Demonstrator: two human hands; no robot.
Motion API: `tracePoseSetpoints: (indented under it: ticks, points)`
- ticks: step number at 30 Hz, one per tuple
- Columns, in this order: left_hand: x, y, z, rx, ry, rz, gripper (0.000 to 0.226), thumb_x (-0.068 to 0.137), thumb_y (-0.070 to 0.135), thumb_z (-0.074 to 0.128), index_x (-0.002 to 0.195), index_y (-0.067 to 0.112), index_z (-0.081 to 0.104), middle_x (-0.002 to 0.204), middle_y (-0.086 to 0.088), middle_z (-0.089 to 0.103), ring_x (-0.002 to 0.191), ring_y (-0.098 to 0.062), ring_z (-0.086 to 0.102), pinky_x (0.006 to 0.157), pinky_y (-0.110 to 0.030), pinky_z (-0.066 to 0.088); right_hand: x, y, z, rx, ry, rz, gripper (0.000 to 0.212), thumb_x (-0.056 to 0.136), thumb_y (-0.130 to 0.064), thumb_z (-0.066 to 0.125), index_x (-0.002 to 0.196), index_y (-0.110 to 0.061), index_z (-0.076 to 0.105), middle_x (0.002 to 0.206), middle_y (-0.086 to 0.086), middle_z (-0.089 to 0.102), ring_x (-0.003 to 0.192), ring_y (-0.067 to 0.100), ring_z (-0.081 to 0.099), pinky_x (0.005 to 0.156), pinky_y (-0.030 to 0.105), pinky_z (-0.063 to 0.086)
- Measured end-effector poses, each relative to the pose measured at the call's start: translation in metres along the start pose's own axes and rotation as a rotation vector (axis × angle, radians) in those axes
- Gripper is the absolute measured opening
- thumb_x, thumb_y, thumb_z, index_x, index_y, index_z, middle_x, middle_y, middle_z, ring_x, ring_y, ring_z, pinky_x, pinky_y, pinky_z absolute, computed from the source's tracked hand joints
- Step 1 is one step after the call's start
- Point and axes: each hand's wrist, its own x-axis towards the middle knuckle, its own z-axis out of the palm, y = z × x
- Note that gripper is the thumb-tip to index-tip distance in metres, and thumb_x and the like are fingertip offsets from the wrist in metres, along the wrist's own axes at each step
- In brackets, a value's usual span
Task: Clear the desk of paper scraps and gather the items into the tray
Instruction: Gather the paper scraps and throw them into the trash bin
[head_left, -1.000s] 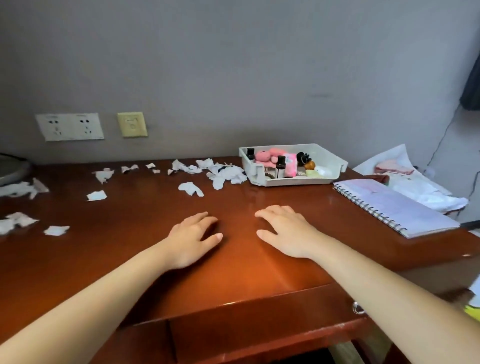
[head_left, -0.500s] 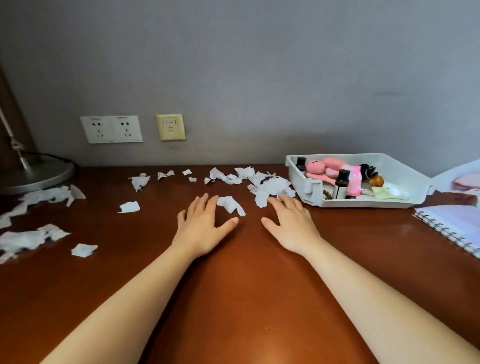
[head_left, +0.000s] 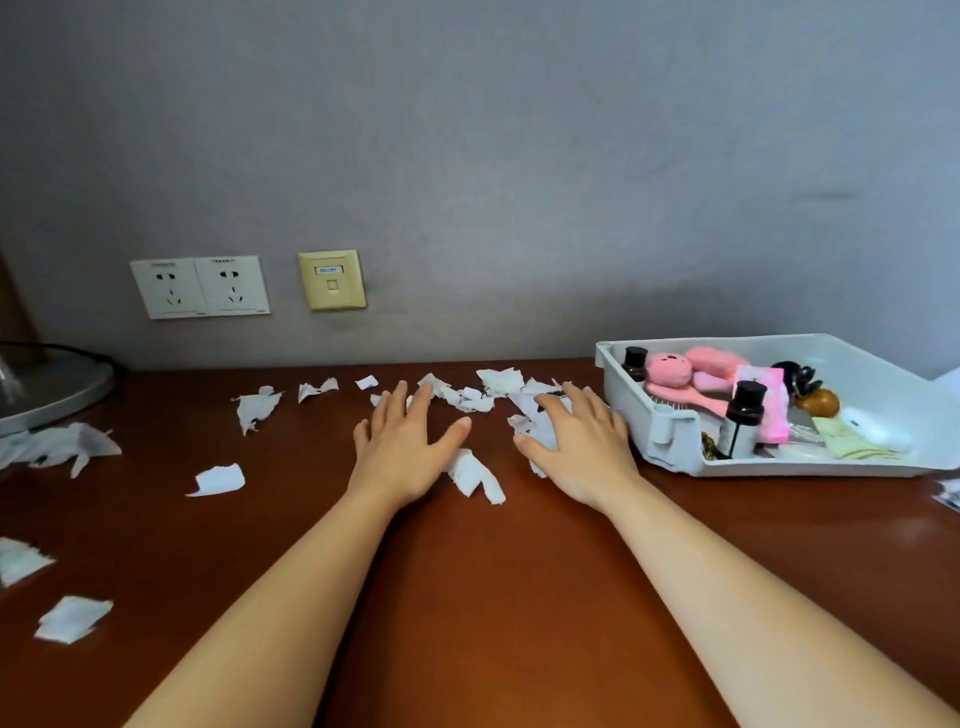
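Note:
White paper scraps (head_left: 485, 392) lie scattered along the back of the brown desk (head_left: 493, 597), with more at the left (head_left: 57, 447). One scrap (head_left: 475, 475) lies between my hands. My left hand (head_left: 405, 447) lies flat with fingers spread, its fingertips among the scraps. My right hand (head_left: 576, 441) rests flat on a clump of scraps beside the tray. The white tray (head_left: 670, 431) at the right holds a pink plush toy (head_left: 675, 371), two dark bottles (head_left: 745, 410) and other small items.
A grey lamp base (head_left: 47, 389) stands at the far left edge. Two wall sockets (head_left: 200, 286) and a yellow network plate (head_left: 332, 280) sit on the grey wall behind the desk. Loose scraps (head_left: 72, 618) lie near the front left.
Both hands slid forward across the desk into the scrap pile. The view shifted left, so the notebook at the right dropped out of sight.

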Motion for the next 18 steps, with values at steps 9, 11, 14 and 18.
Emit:
tracePoseSetpoints:
  ticks: [9,11,14,18]
  points:
    - [0.056,-0.010,0.013,0.048,0.020,0.004,0.065,0.091,0.062,0.031,0.149,0.037,0.016,0.160,-0.001,0.006,0.148,-0.022,-0.002,0.117,-0.048,0.002,0.040,0.002,0.011,0.004,-0.035,0.070,0.071,0.086,-0.068,0.037,0.146,-0.033,0.025,0.159,0.007,0.013,0.147,0.031,0.009,0.113,0.052,0.017]
    - [0.066,-0.012,0.014,0.060,0.021,0.013,0.064,0.091,0.063,0.031,0.148,0.038,0.018,0.160,-0.001,0.008,0.148,-0.022,-0.001,0.117,-0.048,0.002,0.046,0.001,0.013,0.004,-0.058,0.067,0.072,0.085,-0.069,0.036,0.146,-0.032,0.026,0.159,0.007,0.015,0.146,0.030,0.012,0.112,0.052,0.019]
    - [0.074,-0.011,0.016,0.090,-0.028,0.043,0.061,0.092,0.061,0.029,0.148,0.039,0.020,0.160,0.000,0.008,0.148,-0.021,0.000,0.117,-0.048,0.002,0.053,0.000,0.016,-0.018,-0.082,0.015,0.069,0.086,-0.069,0.036,0.144,-0.030,0.032,0.155,0.006,0.025,0.143,0.029,0.021,0.110,0.051,0.021]
    - [0.073,-0.011,0.018,0.099,-0.156,0.167,0.055,0.094,0.058,0.028,0.145,0.039,0.026,0.158,0.005,0.018,0.146,-0.018,0.012,0.117,-0.047,0.010,0.055,-0.002,0.018,-0.012,-0.108,-0.102,0.060,0.088,-0.065,0.036,0.138,-0.031,0.041,0.149,0.000,0.036,0.138,0.025,0.030,0.108,0.047,0.025]
